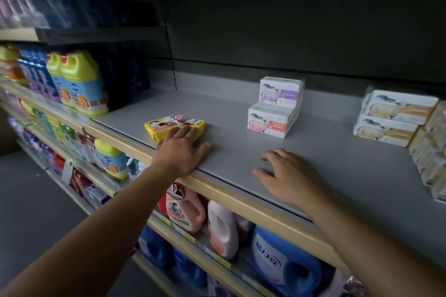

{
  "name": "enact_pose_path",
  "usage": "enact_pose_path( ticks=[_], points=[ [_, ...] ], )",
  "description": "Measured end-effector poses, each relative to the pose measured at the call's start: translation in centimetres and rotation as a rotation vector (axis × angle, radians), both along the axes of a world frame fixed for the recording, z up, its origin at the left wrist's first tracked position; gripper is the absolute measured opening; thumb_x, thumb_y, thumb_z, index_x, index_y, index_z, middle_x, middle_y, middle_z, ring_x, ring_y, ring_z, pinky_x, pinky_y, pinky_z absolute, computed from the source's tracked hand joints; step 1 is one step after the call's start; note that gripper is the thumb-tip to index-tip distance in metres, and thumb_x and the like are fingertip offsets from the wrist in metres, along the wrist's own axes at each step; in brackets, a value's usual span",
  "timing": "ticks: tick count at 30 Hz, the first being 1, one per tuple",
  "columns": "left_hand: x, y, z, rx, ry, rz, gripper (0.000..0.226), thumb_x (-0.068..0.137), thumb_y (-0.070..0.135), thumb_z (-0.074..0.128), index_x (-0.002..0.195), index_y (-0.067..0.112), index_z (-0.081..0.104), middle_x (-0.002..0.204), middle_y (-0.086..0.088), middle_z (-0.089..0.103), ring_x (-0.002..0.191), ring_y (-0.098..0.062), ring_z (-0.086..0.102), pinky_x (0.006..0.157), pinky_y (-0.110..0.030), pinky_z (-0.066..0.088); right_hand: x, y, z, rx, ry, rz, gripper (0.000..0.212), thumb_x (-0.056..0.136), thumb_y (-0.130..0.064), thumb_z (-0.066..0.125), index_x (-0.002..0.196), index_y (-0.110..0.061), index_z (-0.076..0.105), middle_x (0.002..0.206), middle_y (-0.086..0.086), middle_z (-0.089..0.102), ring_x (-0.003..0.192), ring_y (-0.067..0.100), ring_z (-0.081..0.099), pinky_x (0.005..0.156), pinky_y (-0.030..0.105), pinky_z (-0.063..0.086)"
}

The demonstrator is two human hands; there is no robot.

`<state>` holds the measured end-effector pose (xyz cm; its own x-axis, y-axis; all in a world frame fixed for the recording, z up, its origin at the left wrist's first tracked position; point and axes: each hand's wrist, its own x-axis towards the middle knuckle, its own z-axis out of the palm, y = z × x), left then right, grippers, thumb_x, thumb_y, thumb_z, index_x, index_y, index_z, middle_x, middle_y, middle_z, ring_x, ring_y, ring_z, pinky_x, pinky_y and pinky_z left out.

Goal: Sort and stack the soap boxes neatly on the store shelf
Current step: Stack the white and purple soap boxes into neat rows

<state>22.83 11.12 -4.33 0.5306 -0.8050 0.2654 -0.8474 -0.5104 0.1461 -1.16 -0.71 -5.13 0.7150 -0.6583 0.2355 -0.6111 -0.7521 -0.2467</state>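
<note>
Shelf (241, 142): a grey store shelf board with a pale wooden front lip is carrying every soap item; it serves as the landmark for all places below.
Yellow soap pack (174, 128): is lying flat near the shelf's front lip, toward its left part, with a crinkled wrapper end on top.
Left hand (179, 152): is reaching over the shelf's front lip with fingers spread and mostly straight, fingertips touching the near edge of the yellow soap pack, thumb lying on the board; it is gripping nothing.
Right hand (288, 176): is resting palm down on the shelf board just behind the front lip, toward the middle, fingers loosely bent and spread, holding nothing.
Pink and purple soap boxes (277, 106): are sitting stacked mid-shelf toward the back, the purple-labelled one on top of the pink-labelled one, well apart from both hands.
Yellow-labelled soap boxes (393, 118): are standing stacked two high at the shelf's right part.
Further soap boxes (432, 152): are piled at the shelf's far right edge, blurred.
Detergent jugs (82, 82): are standing on the neighbouring board left of the shelf.
Pink and blue bottles (222, 226): are standing on the level below the shelf.
</note>
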Motion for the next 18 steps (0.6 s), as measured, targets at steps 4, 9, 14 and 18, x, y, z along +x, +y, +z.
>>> enact_pose_path(
  ticks=[4, 9, 14, 18],
  points=[
    [-0.9, -0.6, 0.7, 0.029, -0.03, 0.027, 0.081, 0.084, 0.075, 0.02, 0.149, 0.027, 0.034, 0.157, -0.001, 0.031, 0.145, -0.031, 0.023, 0.116, -0.052, 0.021, -0.1, 0.0, 0.2, 0.008, -0.003, -0.001, 0.047, 0.09, -0.053, 0.046, 0.129, -0.027, 0.054, 0.136, -0.007, 0.053, 0.123, 0.019, 0.05, 0.104, 0.036, 0.038],
    [-4.7, -2.7, 1.6, -0.113, -0.051, -0.156, 0.056, 0.092, 0.048, 0.051, 0.139, 0.018, 0.05, 0.143, -0.006, 0.051, 0.132, -0.031, 0.044, 0.11, -0.039, 0.035, -1.1, -1.0, 1.1, 0.07, -0.065, -0.042, 0.048, 0.089, -0.049, 0.054, 0.13, -0.024, 0.055, 0.137, -0.004, 0.051, 0.126, 0.021, 0.047, 0.104, 0.032, 0.037],
    [-9.3, -7.1, 1.5, -0.141, 0.149, -0.384, 0.049, 0.094, 0.037, 0.056, 0.137, 0.014, 0.053, 0.139, -0.01, 0.056, 0.126, -0.029, 0.052, 0.104, -0.032, 0.04, -6.1, -5.3, 3.0, 0.051, -0.052, -0.238, 0.055, 0.088, -0.05, 0.055, 0.137, -0.025, 0.049, 0.143, 0.001, 0.046, 0.132, 0.026, 0.042, 0.107, 0.034, 0.035],
    [-12.0, -10.0, 0.9, -0.094, 0.198, -0.456, 0.046, 0.092, 0.04, 0.056, 0.131, 0.015, 0.057, 0.131, -0.014, 0.06, 0.121, -0.031, 0.056, 0.1, -0.034, 0.044, -10.1, -9.5, 5.0, -0.039, -0.132, -0.402, 0.057, 0.088, -0.045, 0.058, 0.139, -0.022, 0.047, 0.144, 0.005, 0.046, 0.131, 0.028, 0.043, 0.104, 0.034, 0.036]
  ],
)
